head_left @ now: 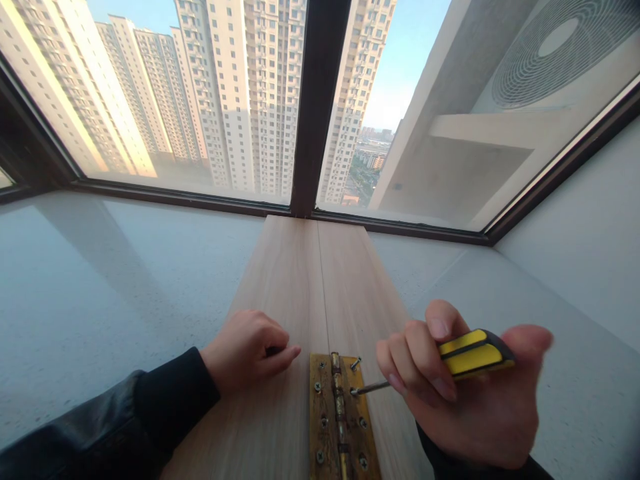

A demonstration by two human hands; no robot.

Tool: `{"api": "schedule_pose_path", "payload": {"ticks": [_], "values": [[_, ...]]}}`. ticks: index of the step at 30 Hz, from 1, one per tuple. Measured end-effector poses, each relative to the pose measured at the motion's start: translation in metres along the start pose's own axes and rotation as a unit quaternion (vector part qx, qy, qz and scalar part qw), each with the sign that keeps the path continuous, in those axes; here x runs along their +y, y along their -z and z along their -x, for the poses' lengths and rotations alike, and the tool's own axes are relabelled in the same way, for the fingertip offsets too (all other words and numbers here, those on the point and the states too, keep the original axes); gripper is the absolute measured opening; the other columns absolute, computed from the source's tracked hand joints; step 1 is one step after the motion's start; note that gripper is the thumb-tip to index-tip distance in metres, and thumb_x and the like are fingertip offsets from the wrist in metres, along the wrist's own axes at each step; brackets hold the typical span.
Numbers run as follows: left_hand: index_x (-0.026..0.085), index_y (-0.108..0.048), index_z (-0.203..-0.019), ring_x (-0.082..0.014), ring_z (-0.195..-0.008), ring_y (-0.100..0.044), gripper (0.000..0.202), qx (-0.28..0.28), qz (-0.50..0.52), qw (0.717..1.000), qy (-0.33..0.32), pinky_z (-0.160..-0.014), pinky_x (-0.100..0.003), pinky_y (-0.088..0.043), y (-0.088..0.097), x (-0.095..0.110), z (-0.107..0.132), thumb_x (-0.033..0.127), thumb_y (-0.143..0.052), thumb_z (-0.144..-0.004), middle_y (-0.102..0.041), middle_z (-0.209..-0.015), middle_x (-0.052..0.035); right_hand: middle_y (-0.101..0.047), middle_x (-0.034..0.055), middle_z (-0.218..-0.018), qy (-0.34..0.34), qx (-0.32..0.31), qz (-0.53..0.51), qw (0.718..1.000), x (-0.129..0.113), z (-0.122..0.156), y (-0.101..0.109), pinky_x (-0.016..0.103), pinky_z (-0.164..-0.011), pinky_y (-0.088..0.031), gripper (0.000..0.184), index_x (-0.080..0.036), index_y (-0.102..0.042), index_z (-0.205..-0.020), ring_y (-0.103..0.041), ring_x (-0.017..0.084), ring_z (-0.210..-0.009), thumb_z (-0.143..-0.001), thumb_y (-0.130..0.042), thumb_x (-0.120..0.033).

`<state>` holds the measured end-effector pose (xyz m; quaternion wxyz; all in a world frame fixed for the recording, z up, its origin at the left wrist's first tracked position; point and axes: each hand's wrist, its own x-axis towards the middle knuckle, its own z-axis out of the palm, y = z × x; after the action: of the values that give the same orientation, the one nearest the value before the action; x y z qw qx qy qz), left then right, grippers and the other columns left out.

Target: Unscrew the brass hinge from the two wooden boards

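I count one hinge (329, 407), two boards (295, 267) under it, eight screw spots (363, 423) on it, one screwdriver (475, 353) at its right, one left hand (245, 350) and one right hand (475, 413) flanking it.

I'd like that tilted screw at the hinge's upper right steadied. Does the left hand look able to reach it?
Probably yes: the left hand looks empty, and only part of the hinge lies between it and the screw, though the right hand is close by.
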<state>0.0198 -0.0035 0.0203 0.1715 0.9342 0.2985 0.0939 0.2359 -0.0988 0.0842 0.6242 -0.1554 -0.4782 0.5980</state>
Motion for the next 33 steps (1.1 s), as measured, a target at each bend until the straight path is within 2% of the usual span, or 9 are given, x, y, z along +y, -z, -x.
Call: {"api": "schedule_pose_path", "payload": {"ticks": [3,6,11,14,17,22,26,29,33], "values": [[0.015,-0.029,-0.052,-0.0067,-0.046,-0.024,0.044,-0.002,0.001,1.0,0.002,-0.049,-0.024,-0.018,0.0003,0.0001,0.0002,0.036,-0.04,-0.088,-0.031,-0.049,0.004,-0.031,-0.0026,-0.065,0.018,0.012,0.028,0.999,0.0016,-0.0005,-0.0009,0.023,-0.057,-0.034,0.047,-0.02,-0.046,-0.084,-0.032,0.009,-0.055,-0.083,-0.057,-0.066],[0.014,-0.029,-0.052,-0.0069,-0.047,-0.024,0.044,-0.003,0.001,1.0,0.001,-0.049,-0.024,-0.018,-0.0002,-0.0002,-0.0008,0.037,-0.04,-0.088,-0.031,-0.049,0.0039,-0.034,0.0007,-0.079,0.056,0.03,0.094,0.994,0.0059,0.0,0.0037,0.025,-0.064,-0.038,0.043,-0.019,-0.052,-0.082,-0.038,0.011,-0.071,-0.082,-0.062,-0.061],[0.015,-0.03,-0.052,-0.0068,-0.047,-0.025,0.044,-0.007,-0.001,1.0,0.004,-0.05,-0.024,-0.019,-0.0002,0.0,-0.002,0.038,-0.04,-0.088,-0.033,-0.049,0.0038,-0.038,-0.0014,-0.065,0.05,0.006,0.061,0.997,0.0064,0.0013,0.0063,0.025,-0.067,-0.04,0.037,-0.027,-0.058,-0.111,-0.04,0.009,-0.059,-0.097,-0.041,-0.057],[0.014,-0.03,-0.052,-0.0068,-0.046,-0.025,0.044,-0.007,-0.004,1.0,0.003,-0.049,-0.024,-0.019,0.0002,0.0006,-0.0016,0.038,-0.039,-0.088,-0.032,-0.049,0.0039,-0.031,-0.0031,-0.056,0.031,0.017,0.005,0.999,0.0035,0.0001,0.0013,0.023,-0.062,-0.038,0.042,-0.024,-0.057,-0.103,-0.034,0.008,-0.052,-0.1,-0.03,-0.056],[0.015,-0.03,-0.052,-0.0067,-0.046,-0.025,0.045,-0.008,-0.002,1.0,-0.001,-0.049,-0.024,-0.019,0.0001,0.0002,-0.0015,0.038,-0.038,-0.089,-0.032,-0.049,0.0039,-0.029,-0.003,-0.059,0.022,0.014,0.004,1.0,0.0022,-0.0008,-0.0012,0.023,-0.06,-0.036,0.045,-0.021,-0.051,-0.094,-0.032,0.009,-0.054,-0.091,-0.043,-0.066],[0.015,-0.031,-0.052,-0.0067,-0.046,-0.026,0.045,-0.008,-0.003,1.0,0.0,-0.049,-0.024,-0.02,-0.0009,-0.0014,-0.0022,0.039,-0.038,-0.089,-0.033,-0.05,0.0039,-0.035,0.0014,-0.08,0.057,0.042,0.098,0.993,0.0051,0.0003,0.0029,0.026,-0.068,-0.04,0.039,-0.02,-0.053,-0.087,-0.039,0.012,-0.074,-0.085,-0.059,-0.058],[0.015,-0.031,-0.052,-0.0068,-0.047,-0.026,0.045,-0.008,-0.002,1.0,-0.002,-0.05,-0.024,-0.02,-0.0008,-0.0007,-0.0014,0.039,-0.038,-0.089,-0.033,-0.05,0.0039,-0.035,-0.0007,-0.067,0.037,0.015,0.046,0.998,0.0045,0.0009,0.0033,0.024,-0.067,-0.039,0.037,-0.024,-0.059,-0.103,-0.038,0.009,-0.062,-0.098,-0.039,-0.054],[0.014,-0.031,-0.052,-0.0067,-0.046,-0.026,0.045,-0.007,-0.005,1.0,0.002,-0.05,-0.024,-0.02,0.0002,0.0004,-0.0008,0.039,-0.038,-0.089,-0.033,-0.05,0.004,-0.03,-0.0034,-0.055,0.011,0.006,-0.01,1.0,0.0012,0.0003,0.0005,0.022,-0.059,-0.037,0.038,-0.024,-0.056,-0.101,-0.031,0.008,-0.049,-0.101,-0.031,-0.053],[0.015,-0.032,-0.052,-0.0068,-0.047,-0.027,0.044,-0.013,-0.004,1.0,0.006,-0.049,-0.024,-0.02,0.001,0.0005,-0.0018,0.038,-0.039,-0.089,-0.034,-0.05,0.0037,-0.03,-0.0031,-0.062,0.016,0.014,0.012,1.0,-0.0001,-0.0004,-0.0003,0.023,-0.056,-0.036,0.042,-0.021,-0.049,-0.089,-0.032,0.009,-0.053,-0.085,-0.058,-0.062]]}}
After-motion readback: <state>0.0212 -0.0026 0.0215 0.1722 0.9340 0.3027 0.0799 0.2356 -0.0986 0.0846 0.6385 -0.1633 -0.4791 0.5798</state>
